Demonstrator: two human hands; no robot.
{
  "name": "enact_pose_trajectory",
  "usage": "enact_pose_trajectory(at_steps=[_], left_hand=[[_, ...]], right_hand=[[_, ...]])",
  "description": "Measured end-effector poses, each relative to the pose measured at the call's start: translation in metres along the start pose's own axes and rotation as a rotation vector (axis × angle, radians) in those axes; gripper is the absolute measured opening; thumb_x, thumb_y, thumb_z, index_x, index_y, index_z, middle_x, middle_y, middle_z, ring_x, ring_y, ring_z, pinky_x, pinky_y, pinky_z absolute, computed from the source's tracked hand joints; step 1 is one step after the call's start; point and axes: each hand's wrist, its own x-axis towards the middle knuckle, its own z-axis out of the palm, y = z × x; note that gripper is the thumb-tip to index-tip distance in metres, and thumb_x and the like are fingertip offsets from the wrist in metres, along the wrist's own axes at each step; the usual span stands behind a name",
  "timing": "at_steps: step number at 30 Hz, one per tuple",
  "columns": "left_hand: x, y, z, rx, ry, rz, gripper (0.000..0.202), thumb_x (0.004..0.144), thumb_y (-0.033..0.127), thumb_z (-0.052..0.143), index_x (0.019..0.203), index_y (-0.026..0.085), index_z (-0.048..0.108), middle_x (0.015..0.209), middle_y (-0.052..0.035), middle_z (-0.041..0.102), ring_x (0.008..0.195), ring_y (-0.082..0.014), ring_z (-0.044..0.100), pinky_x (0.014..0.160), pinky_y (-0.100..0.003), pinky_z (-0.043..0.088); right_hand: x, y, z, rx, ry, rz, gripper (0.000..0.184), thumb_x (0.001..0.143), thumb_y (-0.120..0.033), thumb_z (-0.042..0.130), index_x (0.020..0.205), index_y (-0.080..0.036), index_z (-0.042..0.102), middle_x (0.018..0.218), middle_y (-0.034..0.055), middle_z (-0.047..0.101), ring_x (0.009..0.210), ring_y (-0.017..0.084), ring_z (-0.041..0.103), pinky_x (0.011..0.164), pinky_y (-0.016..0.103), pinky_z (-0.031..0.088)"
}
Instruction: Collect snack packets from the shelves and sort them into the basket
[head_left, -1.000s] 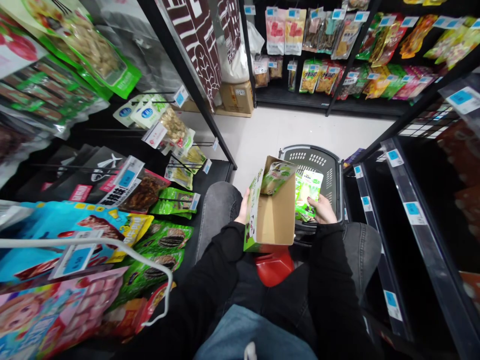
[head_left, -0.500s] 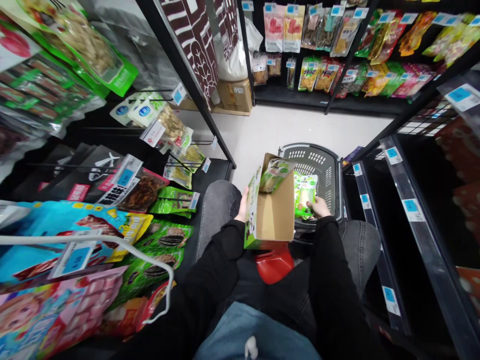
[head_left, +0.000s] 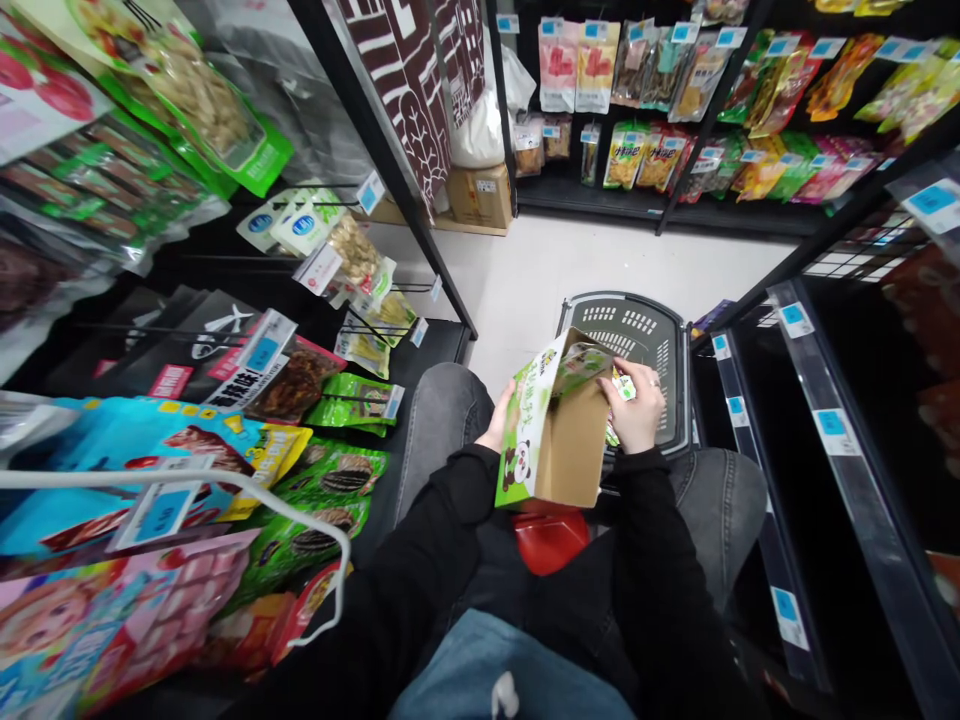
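My left hand [head_left: 496, 420] grips the left side of an open cardboard box [head_left: 574, 450], green and white with a panda printed on it. The box is tilted above my lap, with its bare brown inside facing up. A snack packet [head_left: 581, 366] lies at its far end. My right hand [head_left: 636, 405] is at the box's right rim, thumb and fingertips closed at the packet's right edge; the exact grip is partly hidden. Below, a grey shopping basket [head_left: 679, 375] stands on the floor between my knees, its green packets mostly hidden by my right hand and the box.
A shelf of hanging snack bags [head_left: 330, 490] runs close along my left, with a white curved cable [head_left: 262, 495] across it. Dark shelves with price tags [head_left: 832, 425] stand at right. A red seat [head_left: 553, 540] shows beneath me. A carton [head_left: 480, 198] sits by the far rack.
My right hand has risen from the packets in the basket to the box's right rim. The box has turned and tilted, showing more of its printed left side. My left hand still holds it.
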Motion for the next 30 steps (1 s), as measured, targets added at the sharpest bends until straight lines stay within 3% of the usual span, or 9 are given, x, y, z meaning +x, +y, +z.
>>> enact_pose_trajectory(at_steps=[4, 8, 14, 18, 22, 26, 28, 30], left_hand=[[0.002, -0.004, -0.005, -0.031, -0.036, -0.008, 0.053, 0.085, 0.049, 0.041, 0.120, 0.011, 0.055, 0.105, -0.0070, 0.066, 0.105, -0.0248, 0.057, 0.099, -0.032, 0.040], [0.005, -0.006, -0.005, -0.037, -0.071, -0.030, 0.051, 0.084, 0.045, 0.045, 0.124, 0.013, 0.052, 0.108, -0.0063, 0.065, 0.107, -0.0246, 0.057, 0.101, -0.032, 0.039], [0.003, -0.006, 0.001, -0.062, -0.085, -0.094, 0.051, 0.085, 0.045, 0.043, 0.122, 0.012, 0.053, 0.106, -0.0068, 0.065, 0.107, -0.0254, 0.057, 0.100, -0.033, 0.039], [0.002, -0.004, 0.003, -0.081, -0.062, -0.105, 0.050, 0.086, 0.045, 0.041, 0.121, 0.011, 0.054, 0.105, -0.0070, 0.066, 0.107, -0.0250, 0.057, 0.100, -0.033, 0.039], [0.000, 0.001, 0.007, -0.133, -0.032, -0.083, 0.049, 0.088, 0.043, 0.035, 0.123, 0.013, 0.052, 0.106, -0.0056, 0.065, 0.107, -0.0234, 0.057, 0.101, -0.032, 0.038], [-0.004, 0.005, 0.013, -0.162, -0.011, -0.123, 0.051, 0.090, 0.044, 0.030, 0.125, 0.012, 0.050, 0.106, -0.0060, 0.066, 0.107, -0.0232, 0.057, 0.102, -0.034, 0.037], [-0.005, 0.007, 0.015, -0.159, 0.013, -0.142, 0.052, 0.090, 0.043, 0.029, 0.126, 0.011, 0.049, 0.104, -0.0067, 0.066, 0.106, -0.0234, 0.057, 0.102, -0.035, 0.037], [-0.005, 0.008, 0.016, -0.155, 0.042, -0.146, 0.053, 0.090, 0.043, 0.029, 0.125, 0.009, 0.050, 0.101, -0.0077, 0.067, 0.104, -0.0236, 0.058, 0.101, -0.035, 0.037]], right_hand=[[0.003, 0.008, 0.003, -0.206, -0.013, -0.045, 0.028, 0.075, -0.036, 0.060, 0.098, -0.019, 0.059, 0.094, 0.0073, 0.058, 0.094, 0.023, 0.048, 0.087, 0.039, 0.037], [0.007, 0.018, 0.001, -0.315, -0.007, -0.001, 0.022, 0.074, -0.039, 0.059, 0.080, -0.018, 0.056, 0.088, 0.0062, 0.052, 0.088, 0.022, 0.043, 0.081, 0.038, 0.035], [-0.002, 0.020, 0.002, -0.415, -0.096, 0.008, 0.020, 0.078, -0.037, 0.056, 0.075, -0.019, 0.062, 0.093, 0.0102, 0.055, 0.095, 0.027, 0.039, 0.085, 0.048, 0.027], [-0.003, 0.014, 0.007, -0.089, -0.065, 0.107, 0.021, 0.074, -0.038, 0.060, 0.068, -0.018, 0.062, 0.081, 0.0068, 0.058, 0.092, 0.025, 0.047, 0.087, 0.047, 0.033], [0.010, 0.014, -0.006, 0.570, 0.174, 0.248, 0.027, 0.079, -0.041, 0.053, 0.094, -0.019, 0.060, 0.093, 0.0051, 0.061, 0.091, 0.018, 0.056, 0.085, 0.038, 0.044], [0.022, 0.045, -0.036, 0.851, 0.390, 0.451, 0.028, 0.084, -0.037, 0.047, 0.106, -0.021, 0.055, 0.104, 0.0036, 0.062, 0.096, 0.013, 0.058, 0.090, 0.034, 0.046], [0.021, 0.065, -0.049, 0.900, 0.363, 0.648, 0.028, 0.086, -0.038, 0.045, 0.103, -0.019, 0.056, 0.102, 0.0051, 0.064, 0.095, 0.014, 0.060, 0.089, 0.035, 0.048], [0.016, 0.077, -0.055, 0.943, 0.227, 0.893, 0.027, 0.087, -0.035, 0.045, 0.101, -0.017, 0.058, 0.096, 0.0070, 0.066, 0.092, 0.016, 0.062, 0.086, 0.036, 0.050]])
